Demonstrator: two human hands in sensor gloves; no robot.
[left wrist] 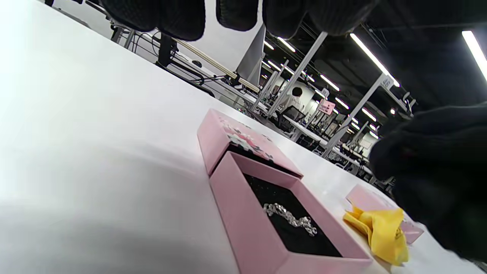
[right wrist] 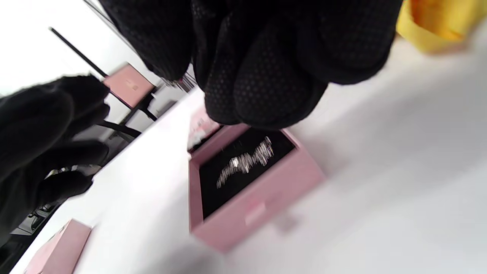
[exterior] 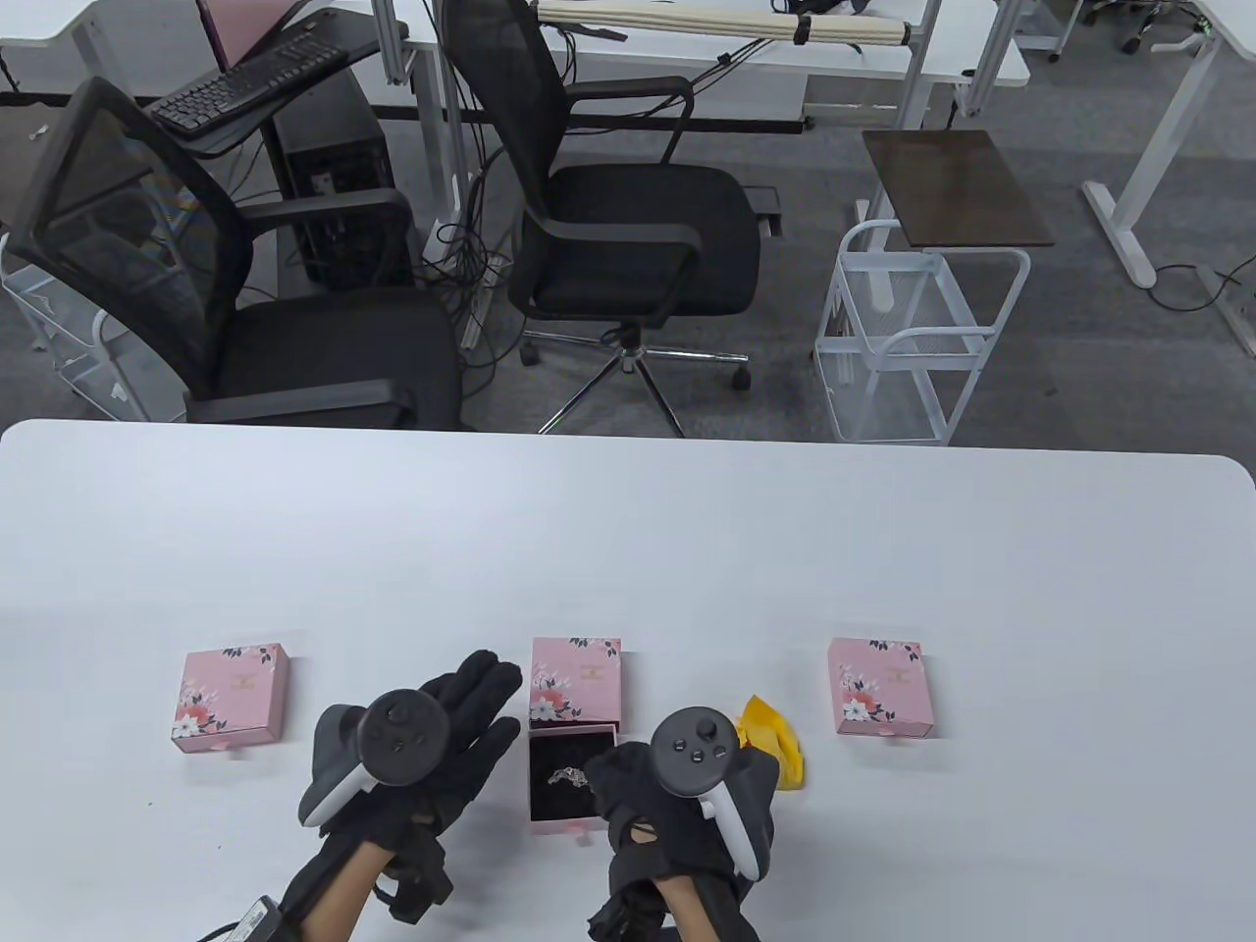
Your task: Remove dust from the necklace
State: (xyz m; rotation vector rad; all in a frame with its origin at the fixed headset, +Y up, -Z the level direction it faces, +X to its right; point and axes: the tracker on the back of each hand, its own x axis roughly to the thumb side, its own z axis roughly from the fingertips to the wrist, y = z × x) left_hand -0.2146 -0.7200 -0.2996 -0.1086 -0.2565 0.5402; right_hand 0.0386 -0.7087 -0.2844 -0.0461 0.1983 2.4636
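Note:
A silver necklace [exterior: 566, 778] [left wrist: 291, 219] [right wrist: 245, 163] lies on the black lining of an open pink drawer box [exterior: 561, 832] [left wrist: 243, 217] [right wrist: 258, 205] at the table's near middle. Its flowered sleeve [exterior: 575, 682] stands just behind it. My right hand [exterior: 606, 770] [right wrist: 258, 99] hovers over the drawer's right side with fingers curled together, holding nothing I can see. My left hand [exterior: 496, 702] is held left of the box, fingers [left wrist: 182, 19] straight and empty. A crumpled yellow cloth [exterior: 775, 751] [left wrist: 382, 232] [right wrist: 433, 23] lies right of the right hand.
Two closed pink flowered boxes sit on the white table [exterior: 628, 530], one at the left [exterior: 233, 697] and one at the right [exterior: 880, 685]. Beyond the far edge stand two black office chairs [exterior: 628, 226] and a white wire cart [exterior: 913, 334].

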